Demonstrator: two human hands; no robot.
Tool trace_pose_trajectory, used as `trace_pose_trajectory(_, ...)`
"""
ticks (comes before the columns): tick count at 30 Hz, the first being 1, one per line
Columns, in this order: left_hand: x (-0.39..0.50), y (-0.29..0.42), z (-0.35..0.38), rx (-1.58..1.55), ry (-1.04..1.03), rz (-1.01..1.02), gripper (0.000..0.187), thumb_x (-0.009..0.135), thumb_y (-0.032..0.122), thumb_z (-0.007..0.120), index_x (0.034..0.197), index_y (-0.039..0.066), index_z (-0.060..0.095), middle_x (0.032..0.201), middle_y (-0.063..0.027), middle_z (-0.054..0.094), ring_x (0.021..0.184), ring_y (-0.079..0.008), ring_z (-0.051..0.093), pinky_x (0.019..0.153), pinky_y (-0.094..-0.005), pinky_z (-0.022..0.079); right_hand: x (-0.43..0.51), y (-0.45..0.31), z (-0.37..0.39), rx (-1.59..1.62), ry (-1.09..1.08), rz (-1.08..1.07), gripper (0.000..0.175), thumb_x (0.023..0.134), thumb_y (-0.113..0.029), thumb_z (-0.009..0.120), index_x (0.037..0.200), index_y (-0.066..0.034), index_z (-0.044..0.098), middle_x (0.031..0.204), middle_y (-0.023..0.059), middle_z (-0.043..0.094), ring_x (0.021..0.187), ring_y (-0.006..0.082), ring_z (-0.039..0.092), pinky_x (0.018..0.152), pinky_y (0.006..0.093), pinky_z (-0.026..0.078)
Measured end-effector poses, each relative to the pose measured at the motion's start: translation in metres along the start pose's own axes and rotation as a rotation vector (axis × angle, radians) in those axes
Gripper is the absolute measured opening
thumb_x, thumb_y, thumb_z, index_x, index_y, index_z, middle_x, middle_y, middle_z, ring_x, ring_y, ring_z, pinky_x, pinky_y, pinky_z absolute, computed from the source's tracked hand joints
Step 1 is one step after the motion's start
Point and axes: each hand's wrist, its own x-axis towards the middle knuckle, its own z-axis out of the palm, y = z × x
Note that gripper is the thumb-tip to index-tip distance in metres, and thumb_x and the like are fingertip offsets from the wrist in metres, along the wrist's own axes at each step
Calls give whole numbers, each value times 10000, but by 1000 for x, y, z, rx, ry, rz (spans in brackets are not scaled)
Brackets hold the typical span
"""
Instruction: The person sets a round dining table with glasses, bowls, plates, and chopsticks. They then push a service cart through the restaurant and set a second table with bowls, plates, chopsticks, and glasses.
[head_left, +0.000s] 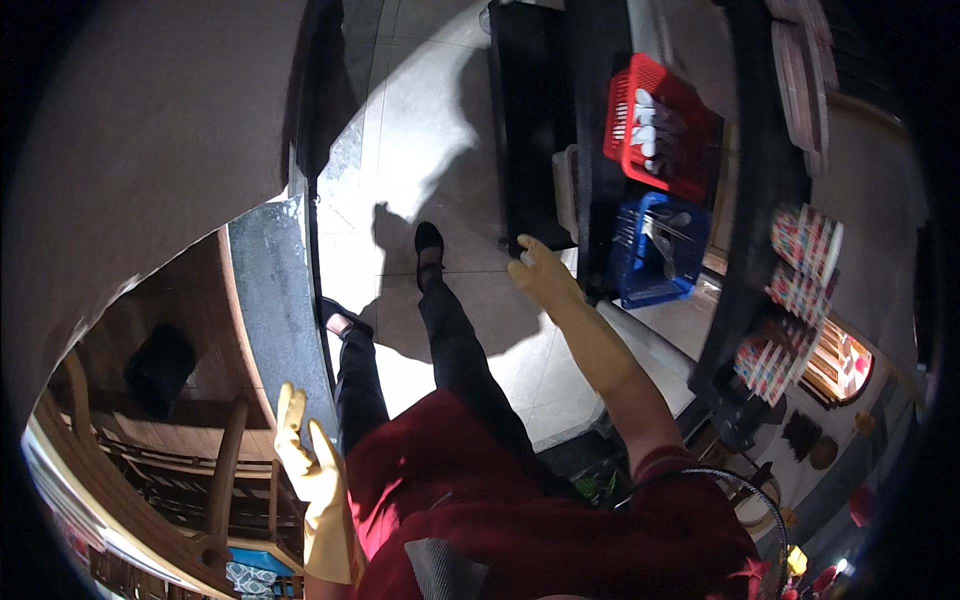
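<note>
Both of my hands wear yellow rubber gloves. My left hand (307, 457) is raised at the lower left with fingers apart and nothing in it, beside a wooden bench. My right hand (541, 271) reaches out near the centre, its fingers partly curled, close to the edge of a black shelf (536, 127). Whether it touches the shelf I cannot tell. To its right, a blue plastic basket (666, 292) holds metal utensils. Above that basket, a red plastic basket (645, 67) holds several white spoons (645, 131).
Patterned stacked items (795, 285) stand on the dark rack at right. A pale wall or panel (165, 112) fills the upper left. Below it is a wooden bench (225, 480). A grey-topped ledge (277, 292) borders the tiled floor (420, 300) on the left.
</note>
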Motion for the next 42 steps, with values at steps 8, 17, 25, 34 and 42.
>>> trace_pose_trajectory(8, -11, -55, 74, 28, -216, -218, 331, 1002, -135, 527, 1261, 21, 661, 1303, -206, 716, 1238, -392, 693, 1072, -435, 537, 257, 135, 20, -405, 471, 485, 768, 930, -277, 679, 1573, 27, 389, 1549, 329, 490, 1401, 451, 537, 1171, 488, 455)
trace_pose_trajectory(17, -10, -79, 124, 29, -317, -529, 344, 995, -147, 572, 1280, 9, 683, 1371, -216, 685, 1274, -299, 671, 1071, -358, 517, 325, 179, -7, -387, 476, 696, 586, 877, -264, 776, 1398, -54, 609, 1449, 257, 618, 1350, 406, 600, 1126, 475, 506)
trace_pose_trajectory(25, 13, -71, 133, 80, -350, -468, 328, 993, -129, 603, 1265, 32, 694, 1355, -203, 700, 1264, -296, 683, 1024, -351, 553, 318, 162, 88, -410, 415, 127, 392, 924, -175, 699, 1283, -19, 677, 1249, 247, 699, 1189, 419, 673, 1038, 469, 536)
trace_pose_trajectory(34, 130, -30, 157, -26, -460, -593, 658, 1033, 268, 685, 1588, 11, 443, 1516, -252, 580, 1396, -324, 588, 1168, -414, 457, 103, 84, 161, -281, 253, -321, 377, 917, -134, 630, 1285, -91, 702, 1197, 156, 706, 1155, 402, 648, 1001, 516, 524)
trace_pose_trajectory(42, 193, -15, 184, 378, -569, -545, 974, 907, 500, 821, 1643, 55, 364, 1584, -180, 538, 1413, -264, 569, 1127, -339, 480, -58, -7, 147, -623, -196, -755, 175, 882, -113, 636, 1037, -132, 716, 1069, 104, 725, 1070, 305, 726, 832, 439, 606)
